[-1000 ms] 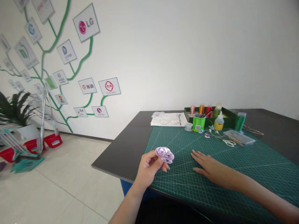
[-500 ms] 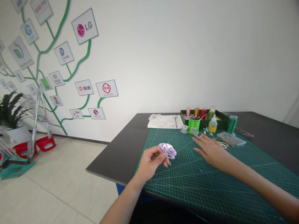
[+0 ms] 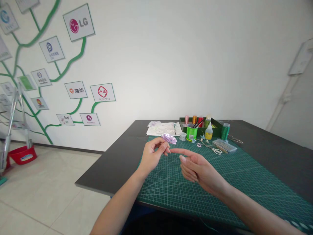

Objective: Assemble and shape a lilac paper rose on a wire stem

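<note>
Topping pinching left hand [image 3: 151,154], lilac flower [image 3: 169,138], right hand [image 3: 201,169] just below.

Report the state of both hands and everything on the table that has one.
Flower: petals spread, held
Left hand: pinching the flower
Right hand: index finger extended
Can: upright, open
Yellow-labelled bottle: upright
Box: open, holding spools
Case: lying flat
Scissors: lying down, blades unclear
Green jar: upright
Mat: lying flat

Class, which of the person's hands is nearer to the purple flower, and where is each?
Left. The left hand holds the purple flower from beneath; the right hand is lower and to its right in the picture, index finger extended leftward.
</note>
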`<state>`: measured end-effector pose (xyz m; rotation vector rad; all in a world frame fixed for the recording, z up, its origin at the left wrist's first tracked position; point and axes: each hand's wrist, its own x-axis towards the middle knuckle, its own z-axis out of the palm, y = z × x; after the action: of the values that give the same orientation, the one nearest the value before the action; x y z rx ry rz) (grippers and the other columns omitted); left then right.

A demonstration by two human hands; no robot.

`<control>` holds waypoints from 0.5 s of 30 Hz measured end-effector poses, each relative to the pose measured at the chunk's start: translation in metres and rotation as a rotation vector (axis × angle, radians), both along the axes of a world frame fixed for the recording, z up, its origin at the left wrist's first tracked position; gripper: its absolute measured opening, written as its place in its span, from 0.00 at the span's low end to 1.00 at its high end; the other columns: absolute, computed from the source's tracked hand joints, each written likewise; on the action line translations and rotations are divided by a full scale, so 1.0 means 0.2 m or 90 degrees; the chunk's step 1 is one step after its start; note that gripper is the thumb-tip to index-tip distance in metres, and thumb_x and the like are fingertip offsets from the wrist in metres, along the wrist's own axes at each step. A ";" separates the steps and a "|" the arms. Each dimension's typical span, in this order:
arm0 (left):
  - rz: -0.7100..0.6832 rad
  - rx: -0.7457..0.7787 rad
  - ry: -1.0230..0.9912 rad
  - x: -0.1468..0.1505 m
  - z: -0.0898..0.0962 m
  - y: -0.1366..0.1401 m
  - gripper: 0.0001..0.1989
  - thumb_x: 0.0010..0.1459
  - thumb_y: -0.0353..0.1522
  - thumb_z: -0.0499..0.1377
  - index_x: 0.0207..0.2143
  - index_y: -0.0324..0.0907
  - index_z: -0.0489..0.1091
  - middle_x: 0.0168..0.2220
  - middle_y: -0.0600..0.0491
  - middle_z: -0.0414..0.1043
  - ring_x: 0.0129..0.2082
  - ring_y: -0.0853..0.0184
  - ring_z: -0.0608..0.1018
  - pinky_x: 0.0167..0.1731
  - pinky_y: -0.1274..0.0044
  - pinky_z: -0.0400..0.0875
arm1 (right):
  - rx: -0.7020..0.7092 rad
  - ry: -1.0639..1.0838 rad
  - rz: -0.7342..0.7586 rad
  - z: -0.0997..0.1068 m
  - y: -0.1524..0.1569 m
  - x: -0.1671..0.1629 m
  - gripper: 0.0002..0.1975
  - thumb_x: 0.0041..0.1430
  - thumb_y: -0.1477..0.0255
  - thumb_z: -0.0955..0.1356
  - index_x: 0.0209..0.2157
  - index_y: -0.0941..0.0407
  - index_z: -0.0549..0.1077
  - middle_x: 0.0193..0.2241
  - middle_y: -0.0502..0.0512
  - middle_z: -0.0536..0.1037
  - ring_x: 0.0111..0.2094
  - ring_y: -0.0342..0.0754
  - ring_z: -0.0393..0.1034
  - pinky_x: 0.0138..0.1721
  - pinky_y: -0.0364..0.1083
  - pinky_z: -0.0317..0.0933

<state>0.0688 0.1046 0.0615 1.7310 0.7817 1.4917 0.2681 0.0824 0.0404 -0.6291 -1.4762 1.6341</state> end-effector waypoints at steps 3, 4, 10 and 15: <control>0.010 0.019 0.026 -0.01 0.04 0.03 0.18 0.65 0.43 0.63 0.29 0.39 0.72 0.25 0.53 0.75 0.24 0.70 0.75 0.31 0.77 0.72 | 0.057 -0.024 -0.037 0.04 0.03 0.05 0.22 0.66 0.53 0.72 0.50 0.56 0.80 0.15 0.38 0.53 0.18 0.39 0.39 0.20 0.44 0.39; 0.011 0.026 0.036 -0.01 0.05 0.03 0.18 0.66 0.42 0.63 0.28 0.40 0.72 0.25 0.53 0.75 0.24 0.70 0.75 0.32 0.77 0.72 | 0.076 -0.042 -0.043 0.06 0.03 0.07 0.21 0.66 0.52 0.72 0.48 0.55 0.80 0.15 0.39 0.53 0.18 0.40 0.39 0.20 0.44 0.38; -0.062 0.020 0.049 0.02 0.14 0.10 0.15 0.65 0.40 0.64 0.29 0.39 0.72 0.25 0.54 0.75 0.23 0.72 0.74 0.30 0.78 0.72 | 0.164 -0.173 -0.073 0.16 0.12 0.19 0.24 0.65 0.47 0.70 0.44 0.55 0.80 0.17 0.39 0.49 0.18 0.40 0.40 0.20 0.43 0.35; -0.178 -0.050 0.013 0.07 0.13 0.25 0.17 0.61 0.43 0.66 0.29 0.39 0.72 0.23 0.54 0.73 0.21 0.73 0.73 0.27 0.78 0.70 | 0.230 -0.244 -0.077 0.20 0.23 0.27 0.26 0.63 0.46 0.71 0.42 0.57 0.79 0.16 0.38 0.48 0.18 0.40 0.40 0.20 0.42 0.35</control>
<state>0.0832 0.1546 0.0870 1.7189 0.5730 1.2416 0.3223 0.1293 0.0809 -0.8357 -1.9114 1.1527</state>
